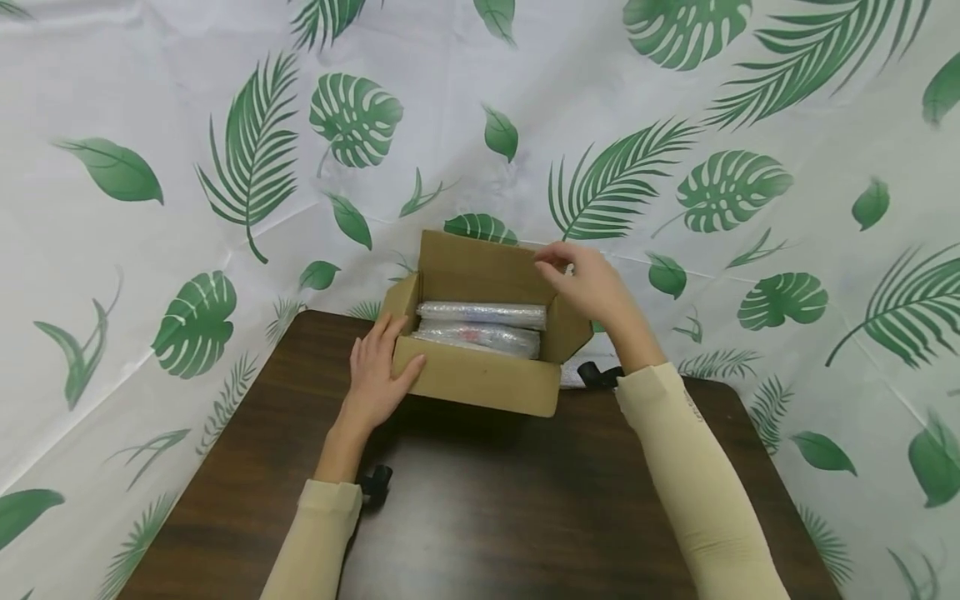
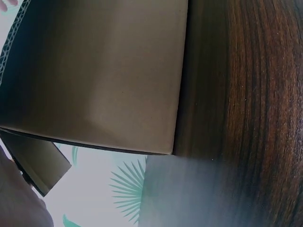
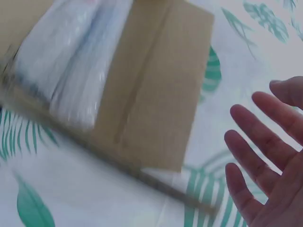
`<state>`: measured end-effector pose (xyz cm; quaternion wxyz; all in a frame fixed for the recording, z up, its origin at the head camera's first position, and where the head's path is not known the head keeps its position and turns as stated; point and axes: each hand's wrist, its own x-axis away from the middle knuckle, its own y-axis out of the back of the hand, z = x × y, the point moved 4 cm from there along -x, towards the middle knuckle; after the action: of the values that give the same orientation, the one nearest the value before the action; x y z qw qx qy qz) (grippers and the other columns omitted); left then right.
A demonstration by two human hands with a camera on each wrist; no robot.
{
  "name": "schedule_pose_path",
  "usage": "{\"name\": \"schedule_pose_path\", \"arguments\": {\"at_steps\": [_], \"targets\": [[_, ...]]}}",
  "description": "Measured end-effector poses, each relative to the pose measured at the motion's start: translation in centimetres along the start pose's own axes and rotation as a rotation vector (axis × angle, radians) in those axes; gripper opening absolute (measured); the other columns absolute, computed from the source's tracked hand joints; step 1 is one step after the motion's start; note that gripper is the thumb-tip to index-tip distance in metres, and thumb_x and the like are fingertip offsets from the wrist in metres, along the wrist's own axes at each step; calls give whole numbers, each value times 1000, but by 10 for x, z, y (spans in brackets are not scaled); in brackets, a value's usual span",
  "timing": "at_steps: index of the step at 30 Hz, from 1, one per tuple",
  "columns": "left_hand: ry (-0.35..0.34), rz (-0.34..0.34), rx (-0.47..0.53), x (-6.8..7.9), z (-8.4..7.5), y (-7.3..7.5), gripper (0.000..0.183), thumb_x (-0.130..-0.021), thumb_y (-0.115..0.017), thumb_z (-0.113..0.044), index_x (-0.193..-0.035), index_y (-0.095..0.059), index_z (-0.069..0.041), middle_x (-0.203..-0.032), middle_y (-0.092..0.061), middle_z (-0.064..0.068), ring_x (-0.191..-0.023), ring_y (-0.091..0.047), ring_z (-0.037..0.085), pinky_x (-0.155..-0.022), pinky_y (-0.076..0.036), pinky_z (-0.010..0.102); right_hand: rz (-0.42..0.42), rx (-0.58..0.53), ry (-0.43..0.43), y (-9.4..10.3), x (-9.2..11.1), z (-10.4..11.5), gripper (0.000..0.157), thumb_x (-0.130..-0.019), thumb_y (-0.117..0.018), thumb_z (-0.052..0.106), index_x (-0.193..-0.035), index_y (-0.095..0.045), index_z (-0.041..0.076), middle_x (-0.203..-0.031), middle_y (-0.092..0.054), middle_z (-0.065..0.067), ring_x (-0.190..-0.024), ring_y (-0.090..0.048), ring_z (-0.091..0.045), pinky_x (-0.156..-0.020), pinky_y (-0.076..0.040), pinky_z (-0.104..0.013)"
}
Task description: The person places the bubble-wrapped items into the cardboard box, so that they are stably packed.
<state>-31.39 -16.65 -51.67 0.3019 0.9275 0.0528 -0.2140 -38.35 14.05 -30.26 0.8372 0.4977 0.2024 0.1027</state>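
An open cardboard box (image 1: 483, 390) stands on the table with its flaps spread. Two bubble-wrapped packages lie side by side inside: a back one (image 1: 480, 314) and a front one (image 1: 498, 340), which shows a reddish patch. My left hand (image 1: 375, 375) rests at the box's front left corner, fingers stretched over the left flap and thumb against the front flap (image 2: 123, 71). Above the right flap (image 3: 165, 85), near the corner of the back flap (image 1: 480, 267), hovers my right hand (image 1: 588, 279). Its fingers are spread loosely and hold nothing in the right wrist view.
The dark wood table (image 1: 480, 508) extends toward me from the box. A leaf-patterned white cloth (image 1: 450, 125) hangs close behind and at both sides. Something shiny and clear (image 1: 572, 372) lies right of the box, partly hidden by my right wrist.
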Motion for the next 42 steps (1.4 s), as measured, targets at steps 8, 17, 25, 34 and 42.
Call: {"name": "schedule_pose_path", "arguments": {"at_steps": [8, 17, 25, 34, 42], "targets": [[-1, 2, -11, 0, -1, -1, 73, -105, -62, -49, -168, -33, -27, -177, -23, 18, -161, -26, 45, -128, -21, 70, -166, -68, -48, 29, 37, -39, 44, -113, -53, 38, -152, -59, 19, -131, -72, -15, -121, -65, -34, -108, -49, -58], [17, -66, -59, 0, -5, 0, 71, -105, -62, -51, -165, -39, -24, -176, -30, 19, -161, -30, 44, -129, -25, 67, -48, 6, -134, -9, 58, -105, 47, -119, -32, 32, -150, -59, 10, -137, -70, -20, -118, -66, -41, -88, -50, -53], [35, -53, -49, 1, -5, 0, 71, -105, -62, -51, -166, -38, -25, -177, -27, 17, -162, -29, 42, -128, -27, 67, 114, 56, -195, -76, 75, -163, 42, -112, -54, 19, -150, -54, 0, -148, -59, -33, -140, -54, -54, -113, -44, -70], [39, -60, -49, 2, -4, 1, 70, -105, -62, -50, -166, -39, -25, -178, -26, 16, -162, -29, 41, -128, -27, 66, 235, 161, -191, -117, 80, -192, 64, -95, -72, 10, -156, -52, 1, -159, -53, -28, -147, -49, -53, -118, -39, -71], [35, -52, -35, 1, -3, 0, 70, -105, -63, -50, -166, -39, -25, -177, -29, 18, -162, -30, 43, -127, -29, 67, 286, 202, -210, -130, 89, -198, 65, -91, -71, 7, -154, -55, 7, -159, -52, -28, -146, -45, -58, -114, -40, -75]]}}
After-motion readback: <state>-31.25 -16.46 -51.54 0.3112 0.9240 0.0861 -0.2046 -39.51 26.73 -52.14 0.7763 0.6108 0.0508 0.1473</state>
